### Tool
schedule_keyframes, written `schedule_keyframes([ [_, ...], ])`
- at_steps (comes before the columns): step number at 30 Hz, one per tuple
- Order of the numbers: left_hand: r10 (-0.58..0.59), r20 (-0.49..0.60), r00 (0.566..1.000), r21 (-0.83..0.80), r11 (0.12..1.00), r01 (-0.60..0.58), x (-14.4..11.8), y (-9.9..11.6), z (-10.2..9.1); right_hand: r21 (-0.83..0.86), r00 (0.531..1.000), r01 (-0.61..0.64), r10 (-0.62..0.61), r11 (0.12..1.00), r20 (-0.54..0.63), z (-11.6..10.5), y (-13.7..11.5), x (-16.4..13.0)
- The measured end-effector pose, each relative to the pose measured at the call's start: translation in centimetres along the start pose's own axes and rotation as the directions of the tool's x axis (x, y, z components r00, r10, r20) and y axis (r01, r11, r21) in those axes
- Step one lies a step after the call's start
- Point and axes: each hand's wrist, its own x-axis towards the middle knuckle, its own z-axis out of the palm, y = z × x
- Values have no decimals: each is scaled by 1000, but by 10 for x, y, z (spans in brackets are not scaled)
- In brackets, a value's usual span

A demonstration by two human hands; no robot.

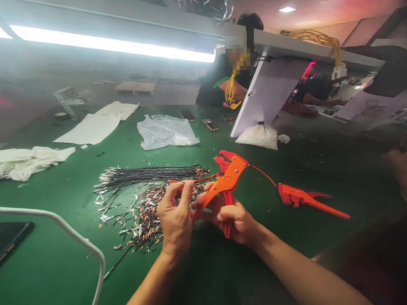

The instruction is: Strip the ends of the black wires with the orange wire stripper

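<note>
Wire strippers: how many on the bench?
2. One orange stripper gripped in the right hand; a second red stripper lying on the green table to its right.

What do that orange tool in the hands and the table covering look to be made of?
The orange tool looks like moulded plastic, glossy and evenly coloured, with small metal rivets; any metal jaw parts are hard to tell. The right hand grips its handles. The green table covering seems a matte rubber or vinyl mat, smooth and seamless.

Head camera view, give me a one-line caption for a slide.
Right hand grips an orange wire stripper while the left hand feeds it a red wire over a green table.
</note>
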Motion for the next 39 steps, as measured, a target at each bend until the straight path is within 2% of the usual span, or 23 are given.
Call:
schedule_keyframes([
  [3,-181,23,983,-288,941,180,26,10,-12,-14,996,-18,19,1000,90,-1,1,-4],
  [6,-278,69,958,-424,861,281,40,16,-22,-87,983,-35,51,996,179,-3,2,-6],
  [10,-281,108,954,-380,875,300,36,14,-22,-166,952,-80,125,983,279,-3,7,-7],
  [13,-264,124,956,-360,886,292,31,12,-18,-199,942,-72,132,977,308,-3,8,-7],
  [23,-315,156,936,-414,840,351,31,15,-18,-256,941,-99,174,962,290,-1,6,-6],
  [34,-297,189,936,-391,852,349,27,9,-13,-287,927,-109,201,952,316,0,6,-6],
  [39,-286,178,942,-375,865,333,26,11,-15,-243,936,-112,184,964,301,-1,6,-5],
])
